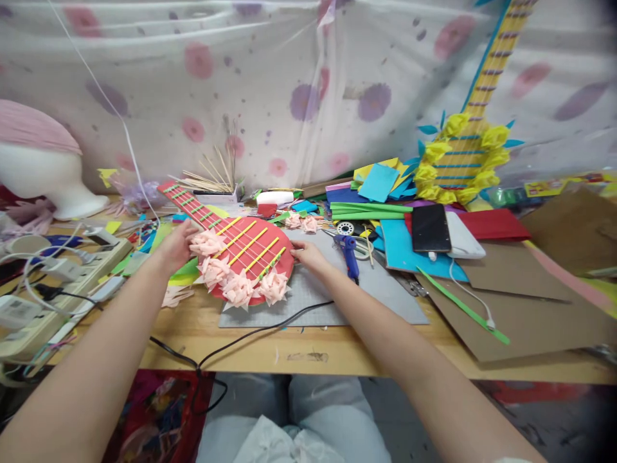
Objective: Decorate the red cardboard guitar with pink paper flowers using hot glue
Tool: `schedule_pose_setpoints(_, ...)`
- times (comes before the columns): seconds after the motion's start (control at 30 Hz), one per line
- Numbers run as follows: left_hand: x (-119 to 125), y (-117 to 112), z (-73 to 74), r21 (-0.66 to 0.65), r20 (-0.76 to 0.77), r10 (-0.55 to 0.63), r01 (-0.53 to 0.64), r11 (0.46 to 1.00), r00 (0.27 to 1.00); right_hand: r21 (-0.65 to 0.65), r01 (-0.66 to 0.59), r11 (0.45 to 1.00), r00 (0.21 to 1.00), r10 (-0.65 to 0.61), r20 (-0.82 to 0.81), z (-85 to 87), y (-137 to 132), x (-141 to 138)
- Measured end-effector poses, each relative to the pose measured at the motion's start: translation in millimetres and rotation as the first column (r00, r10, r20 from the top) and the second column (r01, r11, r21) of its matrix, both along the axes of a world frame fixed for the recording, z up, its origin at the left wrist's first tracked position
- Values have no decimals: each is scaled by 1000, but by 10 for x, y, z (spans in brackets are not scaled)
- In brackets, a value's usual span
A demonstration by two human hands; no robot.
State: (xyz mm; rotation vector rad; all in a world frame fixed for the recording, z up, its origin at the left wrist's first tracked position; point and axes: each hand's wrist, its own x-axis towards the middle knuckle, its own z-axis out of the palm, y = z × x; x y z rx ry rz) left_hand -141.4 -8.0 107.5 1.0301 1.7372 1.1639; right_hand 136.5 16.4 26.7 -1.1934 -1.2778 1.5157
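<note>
A red paper guitar (254, 242) with yellow strips, thin strings and a green-striped neck is tilted above the table, its neck pointing to the far left. Pale pink paper flowers (238, 287) line its near edge. My left hand (178, 247) grips the guitar's left side where neck meets body, its fingertips partly hidden. At the body's right edge, my right hand (309, 253) holds on with thumb and fingers. Just right of that hand a blue glue gun (348, 256) lies on the grey cutting mat (380, 302).
A yellow paper guitar (460, 157) leans at the back right. Coloured paper (379, 182), a phone (430, 229) and cardboard (486, 315) lie on the right. Left are a power strip (103, 263) and a foam head (43, 167). A black cable (270, 328) crosses the front.
</note>
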Motion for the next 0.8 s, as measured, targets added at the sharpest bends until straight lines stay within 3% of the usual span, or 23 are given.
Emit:
schedule_pose_setpoints(0.13,36,187,35,-49,194,4,5,999,981,-105,50,993,997,-57,-60,16,-5,58)
schedule_pose_setpoints(0.23,4,307,-11,-36,202,-10,18,999,979,-204,21,979,995,-40,-88,24,0,53)
schedule_pose_setpoints(0.37,-95,394,-82,-17,208,7,-4,1000,978,-225,16,974,996,-34,-77,35,-10,-35)
schedule_pose_setpoints(0.47,-145,425,-63,3,189,13,-13,1000,982,-241,65,968,994,-83,-67,44,-27,-119)
schedule_pose_setpoints(0.57,-161,442,4,24,164,30,-34,999,986,-248,48,968,998,-55,-24,56,-51,-147)
schedule_pose_setpoints(0.63,-160,459,40,50,129,52,-59,997,990,-184,67,981,997,-58,52,71,-64,-107)
schedule_pose_setpoints(0.7,-139,483,54,115,60,87,-93,989,994,-22,111,994,985,-107,138,103,-71,-9)
schedule_pose_setpoints(0.8,-3,519,66,280,-234,111,-42,959,966,262,100,960,944,-175,279,194,-97,242)
